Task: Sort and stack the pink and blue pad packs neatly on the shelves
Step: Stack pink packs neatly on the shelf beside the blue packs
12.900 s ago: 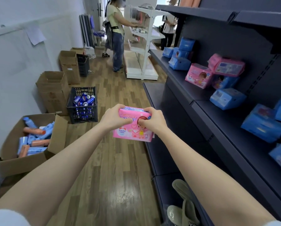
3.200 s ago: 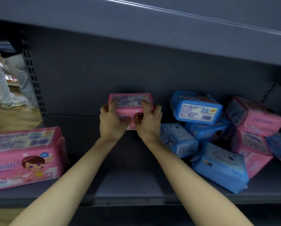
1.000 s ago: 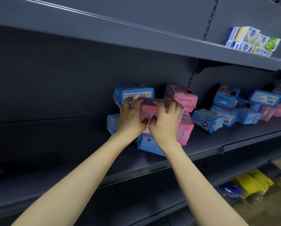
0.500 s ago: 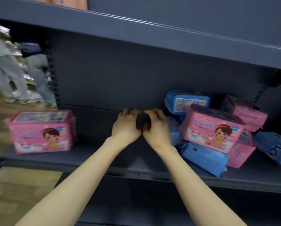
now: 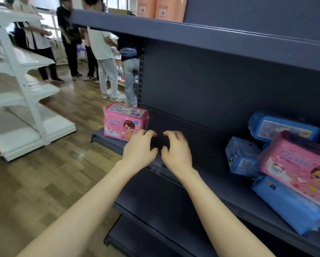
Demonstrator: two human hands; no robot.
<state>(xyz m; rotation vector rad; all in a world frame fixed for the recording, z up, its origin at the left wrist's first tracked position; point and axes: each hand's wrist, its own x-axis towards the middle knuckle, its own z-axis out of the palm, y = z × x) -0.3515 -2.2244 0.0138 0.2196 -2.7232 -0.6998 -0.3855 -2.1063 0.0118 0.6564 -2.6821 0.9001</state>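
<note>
We hover left hand (image 5: 139,147) and right hand (image 5: 175,151) over mid shelf (image 5: 211,182), fingers loosely curled, holding nothing. Standing pink pack (image 5: 124,122) at shelf's left end, just beside left hand. Tilted pink pack (image 5: 300,167) and blue packs (image 5: 242,156) jumbled toward right end, nearer right hand.
</note>
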